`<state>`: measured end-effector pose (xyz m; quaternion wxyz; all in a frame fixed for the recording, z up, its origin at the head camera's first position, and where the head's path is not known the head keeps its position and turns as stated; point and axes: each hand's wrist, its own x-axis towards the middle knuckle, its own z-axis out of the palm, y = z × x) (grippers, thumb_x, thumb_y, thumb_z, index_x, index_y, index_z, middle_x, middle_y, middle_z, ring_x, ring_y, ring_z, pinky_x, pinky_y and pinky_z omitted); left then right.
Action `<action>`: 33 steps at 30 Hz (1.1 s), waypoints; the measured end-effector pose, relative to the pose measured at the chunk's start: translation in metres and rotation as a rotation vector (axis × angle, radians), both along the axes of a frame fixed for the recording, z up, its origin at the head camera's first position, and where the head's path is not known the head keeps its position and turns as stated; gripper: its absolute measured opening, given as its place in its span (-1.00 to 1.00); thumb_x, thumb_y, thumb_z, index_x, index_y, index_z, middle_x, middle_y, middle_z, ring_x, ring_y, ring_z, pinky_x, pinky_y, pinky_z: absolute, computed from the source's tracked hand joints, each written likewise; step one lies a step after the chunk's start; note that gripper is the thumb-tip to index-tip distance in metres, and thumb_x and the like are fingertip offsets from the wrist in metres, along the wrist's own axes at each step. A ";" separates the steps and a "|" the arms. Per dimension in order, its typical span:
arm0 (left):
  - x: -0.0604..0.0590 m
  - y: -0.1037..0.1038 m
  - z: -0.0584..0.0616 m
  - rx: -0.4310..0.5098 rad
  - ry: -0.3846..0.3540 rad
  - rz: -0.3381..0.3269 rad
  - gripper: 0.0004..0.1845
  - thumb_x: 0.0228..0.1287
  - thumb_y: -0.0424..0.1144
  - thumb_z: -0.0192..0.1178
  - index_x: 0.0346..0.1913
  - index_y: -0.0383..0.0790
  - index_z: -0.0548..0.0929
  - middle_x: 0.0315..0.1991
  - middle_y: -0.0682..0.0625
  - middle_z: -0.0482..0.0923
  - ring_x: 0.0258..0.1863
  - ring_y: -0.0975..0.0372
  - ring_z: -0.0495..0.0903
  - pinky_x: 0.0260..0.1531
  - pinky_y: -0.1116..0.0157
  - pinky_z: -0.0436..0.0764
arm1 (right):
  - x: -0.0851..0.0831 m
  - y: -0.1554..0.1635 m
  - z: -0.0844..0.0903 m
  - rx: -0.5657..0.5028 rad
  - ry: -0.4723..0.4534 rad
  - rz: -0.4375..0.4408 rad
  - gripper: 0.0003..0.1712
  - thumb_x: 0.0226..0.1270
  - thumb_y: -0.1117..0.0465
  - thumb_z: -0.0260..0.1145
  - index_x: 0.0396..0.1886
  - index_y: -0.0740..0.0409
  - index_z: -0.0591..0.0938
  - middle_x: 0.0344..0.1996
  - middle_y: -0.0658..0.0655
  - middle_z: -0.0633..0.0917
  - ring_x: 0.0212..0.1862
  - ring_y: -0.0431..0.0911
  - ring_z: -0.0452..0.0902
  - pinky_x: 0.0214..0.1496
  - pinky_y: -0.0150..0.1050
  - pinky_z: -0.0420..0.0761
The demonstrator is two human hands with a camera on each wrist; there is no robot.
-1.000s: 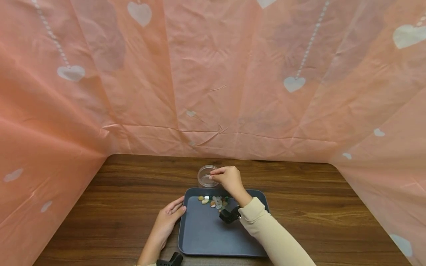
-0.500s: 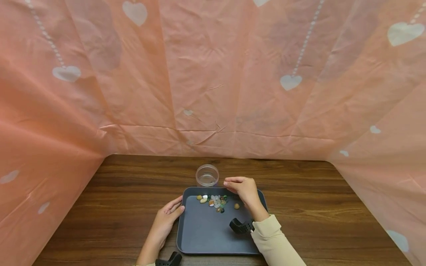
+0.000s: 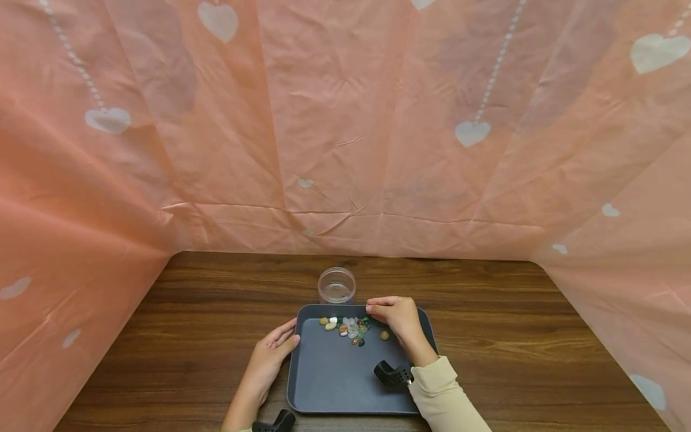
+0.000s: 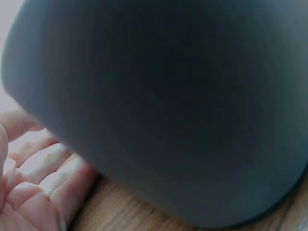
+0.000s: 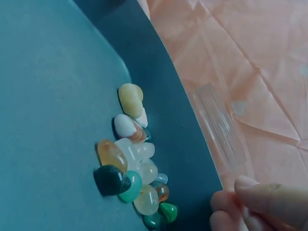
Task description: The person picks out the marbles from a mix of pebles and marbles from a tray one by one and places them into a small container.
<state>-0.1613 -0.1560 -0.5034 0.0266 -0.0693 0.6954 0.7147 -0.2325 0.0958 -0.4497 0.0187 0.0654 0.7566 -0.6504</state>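
Observation:
A dark grey tray (image 3: 335, 384) lies on the wooden table, with several small polished stones (image 3: 348, 327) heaped at its far edge. One brown stone (image 3: 384, 335) sits a little apart. A clear empty-looking jar (image 3: 337, 285) stands just behind the tray. My right hand (image 3: 378, 309) hovers over the tray's far right corner beside the heap, fingers loosely curled, with nothing seen in them. In the right wrist view its fingertips (image 5: 255, 204) are close to the stones (image 5: 132, 163) and the jar (image 5: 219, 130). My left hand (image 3: 283, 342) rests flat against the tray's left rim (image 4: 168, 96).
Pink sheeting with white hearts (image 3: 345, 150) walls in the table at the back and both sides. Bare wood (image 3: 513, 336) stretches right and left of the tray. Black wrist mounts (image 3: 393, 373) sit on both forearms.
My right hand has drawn back from over the jar to the tray's far right corner by the stones. The left hand has stayed on the tray's rim.

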 end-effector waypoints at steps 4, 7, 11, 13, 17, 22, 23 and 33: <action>0.000 0.000 0.000 -0.008 0.002 0.003 -0.49 0.41 -0.24 0.21 0.35 -0.33 0.47 0.31 -0.27 0.49 0.34 0.02 0.47 0.10 0.47 0.54 | 0.001 0.002 -0.004 0.128 -0.007 0.018 -0.85 0.12 0.40 0.46 -0.31 0.44 0.78 -0.39 0.26 0.81 -0.38 -0.21 0.73 -0.28 -0.34 0.72; -0.001 0.000 0.000 -0.013 0.004 0.003 -0.49 0.40 -0.23 0.21 0.35 -0.33 0.48 0.31 -0.27 0.50 0.34 0.01 0.47 0.10 0.47 0.54 | 0.001 0.003 -0.007 0.264 0.013 0.031 -0.88 0.09 0.35 0.48 -0.37 0.35 0.80 -0.45 0.21 0.81 -0.47 -0.25 0.69 -0.41 -0.41 0.65; -0.001 -0.001 -0.001 -0.012 0.001 0.007 -0.50 0.40 -0.24 0.21 0.34 -0.33 0.48 0.31 -0.27 0.50 0.34 0.00 0.47 0.14 0.38 0.56 | 0.001 0.002 -0.011 0.387 0.034 0.033 -0.91 0.04 0.31 0.51 -0.42 0.25 0.82 -0.61 0.10 0.77 -0.65 -0.29 0.53 -0.64 -0.44 0.47; -0.002 -0.001 -0.001 -0.013 -0.003 0.011 -0.50 0.39 -0.24 0.22 0.34 -0.32 0.49 0.30 -0.26 0.50 0.34 0.01 0.48 0.17 0.34 0.56 | 0.001 0.000 -0.013 0.417 0.035 0.036 -0.92 0.04 0.31 0.51 -0.43 0.23 0.82 -0.67 0.04 0.72 -0.69 -0.28 0.46 -0.69 -0.44 0.41; -0.003 -0.001 -0.002 -0.014 -0.008 0.017 -0.50 0.38 -0.25 0.22 0.34 -0.30 0.49 0.30 -0.25 0.51 0.33 0.03 0.49 0.20 0.31 0.55 | 0.002 -0.003 -0.014 0.454 0.051 0.033 -0.95 0.04 0.33 0.51 -0.46 0.23 0.82 -0.72 0.00 0.67 -0.70 -0.27 0.40 -0.70 -0.44 0.39; -0.003 -0.001 -0.002 -0.013 -0.005 0.017 -0.50 0.38 -0.24 0.23 0.34 -0.29 0.50 0.30 -0.24 0.52 0.31 0.04 0.50 0.19 0.33 0.55 | 0.004 -0.007 -0.013 0.551 0.128 0.041 -0.97 0.05 0.34 0.50 -0.50 0.24 0.82 -0.59 0.12 0.77 -0.59 -0.25 0.46 -0.59 -0.38 0.43; -0.003 -0.002 -0.002 -0.018 -0.005 0.018 -0.50 0.38 -0.24 0.23 0.34 -0.28 0.50 0.29 -0.23 0.52 0.31 0.05 0.50 0.18 0.36 0.55 | 0.005 -0.007 -0.013 0.578 0.152 0.044 -0.96 0.05 0.34 0.50 -0.51 0.25 0.81 -0.55 0.13 0.78 -0.55 -0.23 0.52 -0.55 -0.36 0.46; -0.002 -0.001 -0.002 -0.016 0.000 0.014 -0.49 0.37 -0.22 0.25 0.34 -0.27 0.50 0.30 -0.23 0.52 0.31 0.05 0.50 -0.02 0.59 0.51 | 0.007 -0.014 -0.016 0.696 0.286 0.021 -0.94 -0.03 0.35 0.56 -0.57 0.23 0.80 -0.55 0.13 0.79 -0.42 -0.04 0.72 -0.41 -0.22 0.64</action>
